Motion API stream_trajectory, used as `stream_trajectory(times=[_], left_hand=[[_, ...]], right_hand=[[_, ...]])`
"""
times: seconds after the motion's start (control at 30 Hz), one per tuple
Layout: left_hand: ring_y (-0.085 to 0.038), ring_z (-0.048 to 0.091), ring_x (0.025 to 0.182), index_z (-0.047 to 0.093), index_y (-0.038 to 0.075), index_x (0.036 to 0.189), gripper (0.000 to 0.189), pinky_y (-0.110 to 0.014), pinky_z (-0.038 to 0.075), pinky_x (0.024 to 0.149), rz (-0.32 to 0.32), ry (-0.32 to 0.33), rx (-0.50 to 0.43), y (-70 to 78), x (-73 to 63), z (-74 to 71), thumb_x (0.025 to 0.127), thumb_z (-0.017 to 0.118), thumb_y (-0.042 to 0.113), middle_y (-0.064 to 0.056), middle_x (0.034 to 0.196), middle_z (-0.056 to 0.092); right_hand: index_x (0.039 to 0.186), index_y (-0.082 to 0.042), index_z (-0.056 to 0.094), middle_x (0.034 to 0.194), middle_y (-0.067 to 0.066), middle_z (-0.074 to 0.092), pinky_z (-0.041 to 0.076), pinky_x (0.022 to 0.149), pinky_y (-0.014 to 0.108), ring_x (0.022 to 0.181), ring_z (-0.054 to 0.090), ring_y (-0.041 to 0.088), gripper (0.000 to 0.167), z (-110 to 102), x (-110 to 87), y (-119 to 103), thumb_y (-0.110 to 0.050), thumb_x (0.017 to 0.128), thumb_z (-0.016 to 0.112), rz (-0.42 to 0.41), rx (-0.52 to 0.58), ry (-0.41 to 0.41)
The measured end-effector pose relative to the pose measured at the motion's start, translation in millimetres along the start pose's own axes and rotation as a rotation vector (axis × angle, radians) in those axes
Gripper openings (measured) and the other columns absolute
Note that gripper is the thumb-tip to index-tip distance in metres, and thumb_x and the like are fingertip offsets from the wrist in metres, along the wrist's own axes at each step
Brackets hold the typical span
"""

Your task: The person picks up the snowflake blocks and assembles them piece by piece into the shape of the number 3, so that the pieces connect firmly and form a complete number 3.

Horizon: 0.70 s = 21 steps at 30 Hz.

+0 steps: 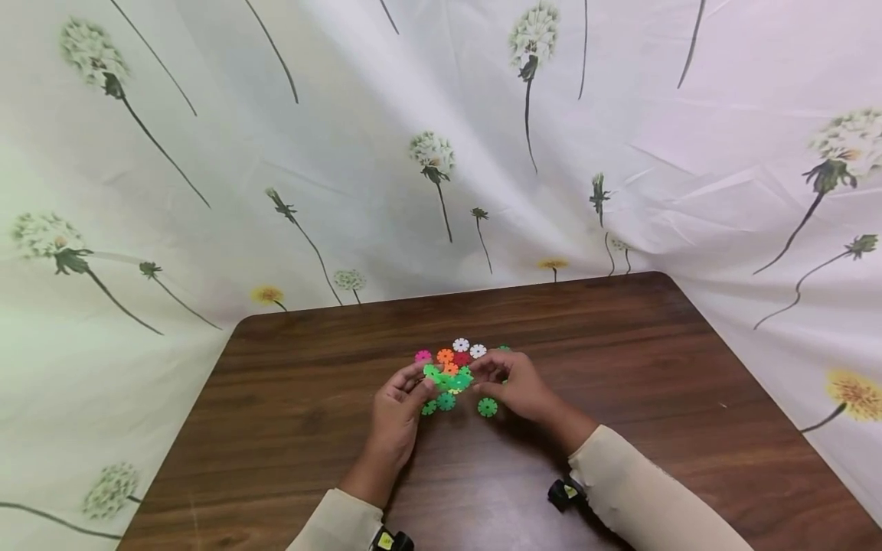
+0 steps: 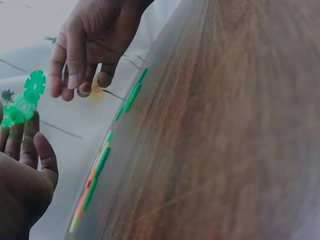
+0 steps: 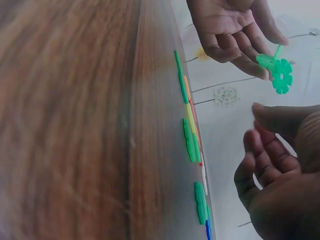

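My left hand [image 1: 398,413] pinches a small chain of linked green notched discs [image 1: 441,378], raised over the table. In the left wrist view the discs [image 2: 31,94] stick out past the fingertips, joined edge to edge at angles. Just to their right, my right hand [image 1: 521,388] hovers with its fingers loosely bent and nothing between them. The right wrist view shows a gap between the right hand [image 3: 280,160] and the green discs [image 3: 283,86]. Beneath the hands, loose green discs [image 1: 488,414] lie flat on the table.
Further loose discs lie behind the hands: pink [image 1: 423,356], orange [image 1: 442,354], red [image 1: 462,358] and white [image 1: 461,341]. The brown wooden table [image 1: 289,413] ends at a back edge against a dandelion-printed cloth [image 1: 358,191], which also runs along the sides.
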<state>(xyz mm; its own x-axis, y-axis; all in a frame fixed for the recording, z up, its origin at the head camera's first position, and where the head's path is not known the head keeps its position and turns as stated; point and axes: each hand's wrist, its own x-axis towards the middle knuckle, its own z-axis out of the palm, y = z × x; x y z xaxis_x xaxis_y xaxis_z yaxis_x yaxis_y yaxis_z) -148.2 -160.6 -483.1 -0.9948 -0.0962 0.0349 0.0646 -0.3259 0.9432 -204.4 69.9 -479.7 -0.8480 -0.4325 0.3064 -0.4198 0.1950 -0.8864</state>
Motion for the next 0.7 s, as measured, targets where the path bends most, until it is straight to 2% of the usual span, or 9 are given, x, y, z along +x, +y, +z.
stream_trajectory(times=[0.07, 0.17, 0.27, 0.37, 0.5, 0.6, 0.7], left_hand=[[-0.009, 0.073, 0.095, 0.063, -0.012, 0.138, 0.037, -0.026, 0.065, 0.088, 0.002, -0.002, 0.005, -0.8, 0.7, -0.7, 0.103, 0.071, -0.003, 0.004, 0.11, 0.078], [-0.009, 0.073, 0.096, 0.063, -0.011, 0.138, 0.037, -0.027, 0.065, 0.089, -0.002, -0.003, 0.014, -1.5, 1.6, -1.5, 0.103, 0.071, -0.002, 0.005, 0.111, 0.077], [-0.008, 0.073, 0.097, 0.062, -0.012, 0.139, 0.038, -0.027, 0.065, 0.09, -0.008, -0.006, 0.016, -2.3, 1.9, -1.9, 0.104, 0.07, -0.001, 0.005, 0.112, 0.078], [-0.008, 0.073, 0.099, 0.063, -0.011, 0.139, 0.037, -0.027, 0.065, 0.089, -0.018, -0.001, 0.014, -3.6, 1.7, -2.0, 0.104, 0.07, -0.001, 0.005, 0.113, 0.079], [-0.007, 0.073, 0.1, 0.065, -0.01, 0.136, 0.035, -0.025, 0.065, 0.087, -0.016, 0.006, 0.012, -4.6, 1.3, -2.3, 0.103, 0.07, -0.003, 0.004, 0.113, 0.08], [-0.008, 0.073, 0.1, 0.065, -0.011, 0.135, 0.034, -0.024, 0.064, 0.085, -0.005, 0.007, 0.008, -5.0, 1.9, -2.2, 0.102, 0.071, -0.004, 0.004, 0.111, 0.08], [-0.009, 0.073, 0.1, 0.064, -0.012, 0.135, 0.035, -0.023, 0.064, 0.085, -0.008, 0.008, 0.002, -5.4, 2.8, -1.6, 0.101, 0.071, -0.004, 0.005, 0.11, 0.08]], right_hand=[[0.112, 0.003, 0.078, 0.105, 0.017, 0.08, 0.058, 0.08, 0.03, 0.089, 0.068, 0.006, 0.022, -2, -0.4, 2, 0.004, 0.091, 0.084, 0.013, -0.033, -0.007], [0.109, 0.002, 0.079, 0.105, 0.015, 0.08, 0.06, 0.088, 0.042, 0.095, 0.071, 0.016, 0.02, -4, -1.5, 5, 0.003, 0.089, 0.085, 0.007, -0.073, -0.012], [0.106, -0.002, 0.08, 0.105, 0.012, 0.081, 0.058, 0.097, 0.051, 0.103, 0.069, 0.024, 0.02, -6, -2.8, 9, 0.0, 0.088, 0.088, -0.002, -0.139, -0.002], [0.104, -0.007, 0.081, 0.104, 0.008, 0.081, 0.053, 0.099, 0.05, 0.108, 0.063, 0.025, 0.021, -8, -3.9, 13, -0.004, 0.086, 0.091, -0.021, -0.247, 0.001], [0.105, -0.01, 0.082, 0.108, 0.005, 0.08, 0.041, 0.102, 0.047, 0.114, 0.056, 0.025, 0.024, -10, -5.4, 16, -0.01, 0.085, 0.094, -0.039, -0.346, -0.03], [0.106, -0.014, 0.082, 0.117, 0.003, 0.077, 0.033, 0.104, 0.05, 0.122, 0.052, 0.027, 0.026, -11, -6.6, 17, -0.017, 0.084, 0.095, -0.018, -0.382, -0.07], [0.106, -0.017, 0.083, 0.126, 0.003, 0.072, 0.03, 0.105, 0.054, 0.13, 0.048, 0.029, 0.029, -12, -7.9, 20, -0.025, 0.082, 0.097, -0.009, -0.427, -0.107]])
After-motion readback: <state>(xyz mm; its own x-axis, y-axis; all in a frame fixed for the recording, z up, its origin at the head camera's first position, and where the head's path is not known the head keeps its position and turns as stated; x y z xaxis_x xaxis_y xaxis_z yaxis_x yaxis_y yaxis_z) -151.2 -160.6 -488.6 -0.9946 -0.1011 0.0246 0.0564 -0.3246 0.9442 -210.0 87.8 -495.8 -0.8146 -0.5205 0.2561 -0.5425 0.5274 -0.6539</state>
